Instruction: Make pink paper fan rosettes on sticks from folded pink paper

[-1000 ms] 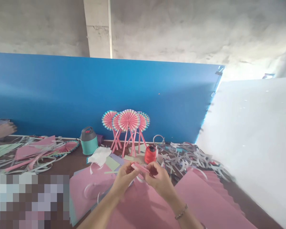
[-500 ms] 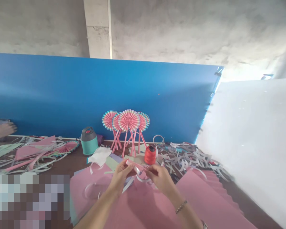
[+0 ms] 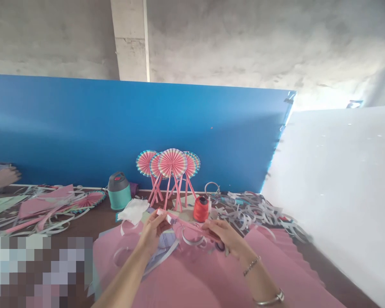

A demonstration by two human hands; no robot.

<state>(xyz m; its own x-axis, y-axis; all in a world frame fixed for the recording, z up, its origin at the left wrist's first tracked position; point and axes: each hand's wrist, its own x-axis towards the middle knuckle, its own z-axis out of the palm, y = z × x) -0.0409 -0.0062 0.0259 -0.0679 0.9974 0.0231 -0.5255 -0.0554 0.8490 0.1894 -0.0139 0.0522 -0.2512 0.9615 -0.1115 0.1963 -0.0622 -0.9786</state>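
My left hand [image 3: 153,230] is closed on a small folded piece of pink and white paper [image 3: 165,216]. From there a narrow pink strip [image 3: 188,224] runs across to my right hand [image 3: 223,234], whose fingers pinch its other end. Under both hands lie large pink paper sheets [image 3: 192,278] with curled white strips [image 3: 192,241] on them. A red thread spool [image 3: 201,209] stands upright just beyond my right hand. What looks like a scissors handle [image 3: 220,246] shows partly beneath that hand.
Pink folded-paper fans [image 3: 172,163] on crossed stems stand against a blue panel [image 3: 83,128]. Left of them is a teal and grey container [image 3: 119,191]. Paper scraps [image 3: 256,209] pile up at right. Another person's hand [image 3: 4,177] is at far left.
My hands have moved apart, the left one leftward and the right one slightly right. The pink strip now stretches between them.
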